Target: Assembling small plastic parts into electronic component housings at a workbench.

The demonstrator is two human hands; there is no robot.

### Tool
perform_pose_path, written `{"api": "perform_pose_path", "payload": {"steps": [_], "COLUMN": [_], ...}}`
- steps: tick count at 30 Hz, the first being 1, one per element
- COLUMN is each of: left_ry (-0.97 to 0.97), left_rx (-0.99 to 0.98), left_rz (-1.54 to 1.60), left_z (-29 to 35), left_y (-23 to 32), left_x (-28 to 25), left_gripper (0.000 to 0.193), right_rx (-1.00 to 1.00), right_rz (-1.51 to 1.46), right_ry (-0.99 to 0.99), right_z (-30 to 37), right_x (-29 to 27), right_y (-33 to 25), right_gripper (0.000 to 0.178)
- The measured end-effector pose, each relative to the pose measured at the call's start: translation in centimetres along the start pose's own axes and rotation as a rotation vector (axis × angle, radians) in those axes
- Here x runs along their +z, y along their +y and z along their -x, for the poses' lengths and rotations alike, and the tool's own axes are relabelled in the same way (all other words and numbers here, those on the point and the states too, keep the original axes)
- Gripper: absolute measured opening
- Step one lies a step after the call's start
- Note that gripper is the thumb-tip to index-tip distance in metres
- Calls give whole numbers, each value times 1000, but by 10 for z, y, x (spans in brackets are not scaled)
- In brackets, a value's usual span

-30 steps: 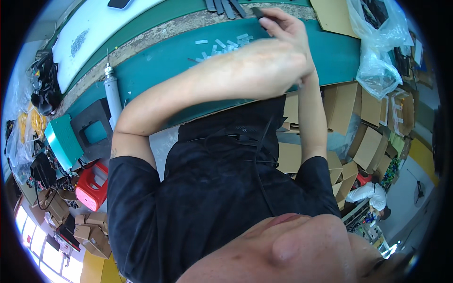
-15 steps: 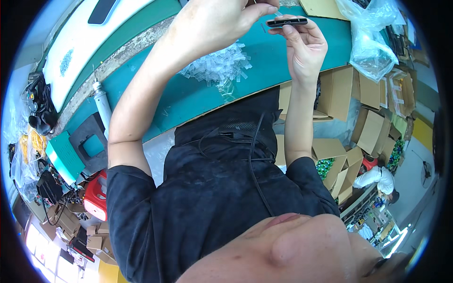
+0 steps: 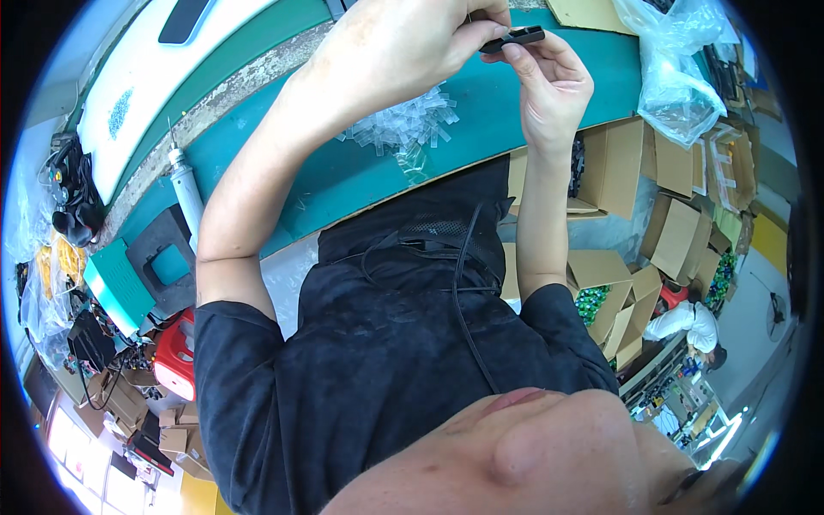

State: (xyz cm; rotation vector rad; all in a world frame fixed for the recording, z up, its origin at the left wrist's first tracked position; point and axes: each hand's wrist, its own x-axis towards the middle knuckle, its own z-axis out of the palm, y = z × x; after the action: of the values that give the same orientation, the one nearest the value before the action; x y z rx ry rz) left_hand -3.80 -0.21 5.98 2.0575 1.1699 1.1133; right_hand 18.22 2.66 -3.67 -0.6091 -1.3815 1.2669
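My right hand [image 3: 554, 90] pinches a small flat black rectangular device [image 3: 527, 36] between thumb and fingers, above the green work surface. My left hand [image 3: 412, 43] has thumb and fingertips pressed together at the left end of the device, with the thumb against or very near it. Its fingertips are partly cut off by the top edge, and what they pinch is too small to make out. Below my left hand, a pile of small clear plastic strips [image 3: 403, 122] lies on the green mat [image 3: 489, 112], partly covered by my wrist.
A grey-white pen-shaped electric tool [image 3: 184, 189] stands at the left, near a black frame [image 3: 163, 257]. Beyond lies a dark phone-like slab [image 3: 184, 21] on a white surface. A clear plastic bag [image 3: 678, 94] hangs at the right edge, above open cardboard boxes [image 3: 618, 172]. Another person [image 3: 687, 326] is far right.
The black device has tilted and shifted slightly left in my right hand. My left hand has moved in closer, its thumb now at the device's end. A thin pale piece seen between them is hidden now.
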Motion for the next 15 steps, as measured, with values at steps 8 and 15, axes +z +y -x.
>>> {"api": "perform_pose_path", "payload": {"steps": [8,15], "left_ry": [73,-45], "left_rx": [-114,-186], "left_rz": [-4,131], "left_z": [-2,-3], "left_y": [8,5], "left_x": [-4,1], "left_gripper": [16,18], "right_rx": [6,8], "right_rz": [-33,-15], "right_ry": [28,48], "right_z": [3,4], "right_x": [0,10], "right_y": [0,-7], "right_gripper": [23,23]}}
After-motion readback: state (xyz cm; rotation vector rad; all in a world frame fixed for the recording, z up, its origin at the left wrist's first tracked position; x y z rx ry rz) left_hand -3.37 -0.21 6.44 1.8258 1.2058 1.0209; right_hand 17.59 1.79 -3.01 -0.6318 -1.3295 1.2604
